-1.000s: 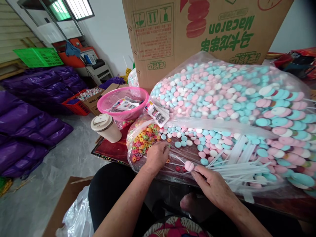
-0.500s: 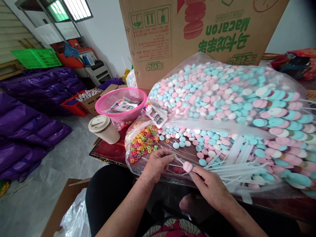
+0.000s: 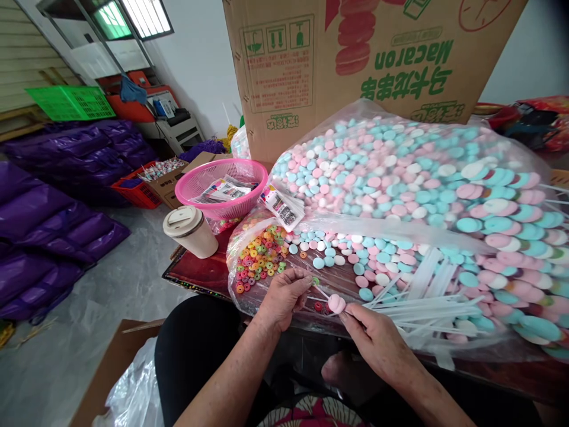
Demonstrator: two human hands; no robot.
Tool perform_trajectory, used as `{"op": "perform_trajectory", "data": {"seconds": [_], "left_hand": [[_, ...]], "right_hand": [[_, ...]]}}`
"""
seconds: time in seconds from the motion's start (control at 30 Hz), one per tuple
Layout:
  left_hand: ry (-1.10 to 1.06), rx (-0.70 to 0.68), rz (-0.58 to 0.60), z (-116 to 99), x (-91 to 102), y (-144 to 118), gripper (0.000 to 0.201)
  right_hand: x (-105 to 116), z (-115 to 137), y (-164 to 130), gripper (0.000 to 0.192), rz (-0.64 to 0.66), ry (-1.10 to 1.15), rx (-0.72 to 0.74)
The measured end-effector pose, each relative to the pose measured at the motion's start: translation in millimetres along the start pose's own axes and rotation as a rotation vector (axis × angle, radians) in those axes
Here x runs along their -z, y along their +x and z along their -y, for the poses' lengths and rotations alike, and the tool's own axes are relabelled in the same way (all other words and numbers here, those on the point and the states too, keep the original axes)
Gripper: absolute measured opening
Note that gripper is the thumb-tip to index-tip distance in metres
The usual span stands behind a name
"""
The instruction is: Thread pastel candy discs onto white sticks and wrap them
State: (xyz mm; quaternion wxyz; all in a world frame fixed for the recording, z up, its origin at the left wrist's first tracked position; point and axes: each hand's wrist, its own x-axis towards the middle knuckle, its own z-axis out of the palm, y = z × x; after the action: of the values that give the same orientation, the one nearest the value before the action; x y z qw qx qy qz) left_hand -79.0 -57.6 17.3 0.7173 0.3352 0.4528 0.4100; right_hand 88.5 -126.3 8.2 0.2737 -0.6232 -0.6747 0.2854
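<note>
Candy everywhere on this bench (image 3: pixel 195 274). Her right hand (image 3: pixel 377 338) pinches a thin white stick (image 3: pixel 320 293) that carries a pink candy disc (image 3: pixel 336 303), held just above the clear plastic sheet (image 3: pixel 249 296). The left hand (image 3: pixel 284 293) is curled shut at the stick's free end, fingertips seemingly nipping a small green ring, though it is too tiny to be sure. Colourful candy rings (image 3: pixel 260 255) lie just beyond that hand; loose sticks (image 3: pixel 427 302) lie near the right. A paper cup (image 3: pixel 190 231) stands beside a pink basket (image 3: pixel 222 187).
</note>
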Motion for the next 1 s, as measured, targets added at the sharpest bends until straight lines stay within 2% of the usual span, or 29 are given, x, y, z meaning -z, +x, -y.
{"op": "perform_trajectory", "data": {"seconds": [0.23, 0.47, 0.63, 0.7, 0.77, 0.9, 1.0], "left_hand": [[0.025, -0.018, 0.010, -0.5, -1.0, 3.1, 0.026], [0.188, -0.098, -0.031, 5.2, -5.0, 7.8, 0.024], [0.340, -0.277, -0.035, 11.6, -3.5, 8.4, 0.015], [0.338, -0.318, -0.060, 13.3, -4.0, 7.8, 0.014], [0.193, -0.231, -0.081, 13.9, -4.8, 7.3, 0.016], [-0.154, 0.082, -0.065, 13.2, -5.1, 6.1, 0.028], [-0.202, 0.137, -0.062, 12.1, -5.3, 4.3, 0.033]], "right_hand": [[-0.6, -5.9, 1.4, 0.036, 0.028, -0.013, -0.021], [-2.1, -10.5, 2.7, 0.036, 0.030, 0.008, -0.062], [-4.5, -12.2, 2.7, 0.035, 0.023, -0.009, -0.077], [-5.1, -11.9, 1.4, 0.036, 0.015, -0.020, -0.082], [-4.9, -9.8, 0.2, 0.036, -0.002, -0.012, -0.073], [-1.4, -2.5, -0.8, 0.036, -0.131, 0.059, -0.048], [1.4, -0.8, -0.6, 0.038, -0.230, 0.071, -0.073]]}}
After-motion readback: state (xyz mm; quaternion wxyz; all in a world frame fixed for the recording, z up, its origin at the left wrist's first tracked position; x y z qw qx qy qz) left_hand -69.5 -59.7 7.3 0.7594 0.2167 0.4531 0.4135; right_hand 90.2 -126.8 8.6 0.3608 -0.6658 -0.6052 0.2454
